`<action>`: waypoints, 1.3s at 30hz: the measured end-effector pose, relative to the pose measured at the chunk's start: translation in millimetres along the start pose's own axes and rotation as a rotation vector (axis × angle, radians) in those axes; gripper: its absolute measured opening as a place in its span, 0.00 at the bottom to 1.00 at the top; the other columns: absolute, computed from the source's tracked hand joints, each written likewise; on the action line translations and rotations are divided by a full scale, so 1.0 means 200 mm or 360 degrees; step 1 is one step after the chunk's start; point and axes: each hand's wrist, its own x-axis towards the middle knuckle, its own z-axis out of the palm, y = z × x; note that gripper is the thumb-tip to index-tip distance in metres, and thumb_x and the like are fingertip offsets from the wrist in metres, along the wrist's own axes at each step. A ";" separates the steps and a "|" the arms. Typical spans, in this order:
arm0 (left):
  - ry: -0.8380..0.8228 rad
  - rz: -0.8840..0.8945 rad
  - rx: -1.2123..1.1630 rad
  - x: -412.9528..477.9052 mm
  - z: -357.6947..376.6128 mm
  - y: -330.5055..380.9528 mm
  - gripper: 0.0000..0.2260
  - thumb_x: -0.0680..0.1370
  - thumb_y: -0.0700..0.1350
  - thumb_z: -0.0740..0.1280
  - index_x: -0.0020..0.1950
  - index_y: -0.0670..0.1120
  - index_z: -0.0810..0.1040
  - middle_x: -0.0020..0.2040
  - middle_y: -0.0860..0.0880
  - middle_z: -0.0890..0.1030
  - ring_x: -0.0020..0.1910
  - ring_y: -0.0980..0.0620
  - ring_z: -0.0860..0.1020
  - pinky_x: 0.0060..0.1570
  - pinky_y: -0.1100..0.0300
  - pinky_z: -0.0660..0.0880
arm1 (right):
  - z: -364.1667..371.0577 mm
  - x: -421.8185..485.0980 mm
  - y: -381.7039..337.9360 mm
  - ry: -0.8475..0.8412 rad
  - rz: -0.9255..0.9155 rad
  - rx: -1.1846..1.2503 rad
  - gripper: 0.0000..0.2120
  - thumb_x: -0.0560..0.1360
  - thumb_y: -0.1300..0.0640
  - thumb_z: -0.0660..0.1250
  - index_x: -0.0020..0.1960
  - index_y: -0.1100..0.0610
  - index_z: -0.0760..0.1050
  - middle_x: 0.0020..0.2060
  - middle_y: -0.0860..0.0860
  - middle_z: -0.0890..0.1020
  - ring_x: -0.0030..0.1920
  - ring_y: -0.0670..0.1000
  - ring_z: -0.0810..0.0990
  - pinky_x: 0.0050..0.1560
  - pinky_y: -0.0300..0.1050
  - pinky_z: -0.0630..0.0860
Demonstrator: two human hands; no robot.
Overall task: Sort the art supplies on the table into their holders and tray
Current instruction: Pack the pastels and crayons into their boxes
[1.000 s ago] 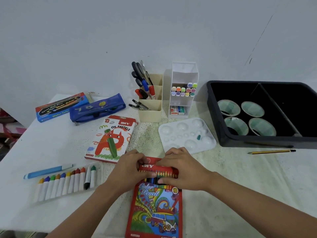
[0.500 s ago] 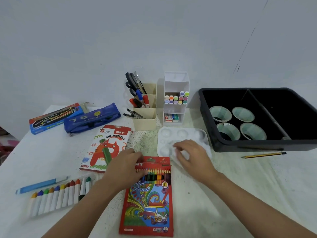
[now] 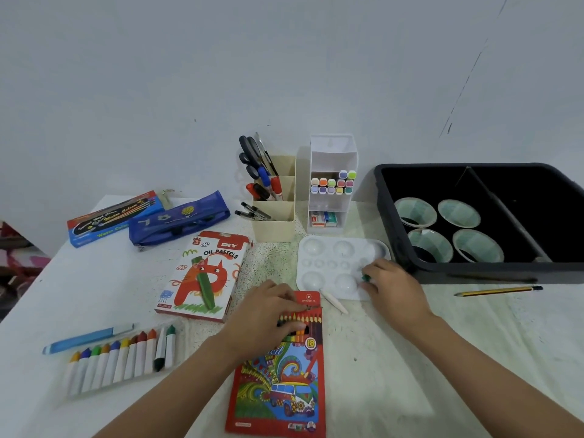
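My right grip rests on the near right corner of the white palette, pinching a small green piece. My left grip clasps the open end of the colour pencil box on the surface.

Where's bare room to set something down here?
Widest: right of the colour pencil box, nearer than yellow pencil and black tray. Also left, between pencil case, oil pastels box and blue pen. Crowded: centre, left hand gripping that box, right hand pinching a green bit on palette.
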 end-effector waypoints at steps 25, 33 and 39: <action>-0.0123 -0.0108 -0.0115 0.01 0.01 -0.01 0.15 0.77 0.61 0.67 0.62 0.60 0.75 0.57 0.60 0.71 0.58 0.60 0.66 0.65 0.55 0.67 | 0.07 -0.02 -0.02 0.0161 -0.0050 -0.0029 0.10 0.67 0.67 0.75 0.46 0.57 0.82 0.39 0.51 0.79 0.40 0.55 0.78 0.40 0.49 0.74; -0.0113 -0.0057 -0.0131 0.02 -0.02 -0.02 0.15 0.78 0.61 0.68 0.63 0.59 0.77 0.56 0.60 0.73 0.57 0.60 0.68 0.62 0.58 0.68 | 0.04 -0.01 -0.06 0.0114 0.0049 -0.0041 0.04 0.72 0.64 0.72 0.43 0.56 0.80 0.38 0.52 0.78 0.40 0.56 0.77 0.40 0.48 0.70; -0.0090 -0.0121 -0.0307 -0.02 -0.15 -0.08 0.11 0.81 0.53 0.66 0.62 0.55 0.79 0.54 0.60 0.77 0.54 0.63 0.75 0.57 0.60 0.76 | 0.01 0.02 -0.19 0.0061 0.0072 0.0244 0.05 0.75 0.64 0.68 0.48 0.57 0.79 0.42 0.50 0.79 0.40 0.51 0.77 0.40 0.48 0.76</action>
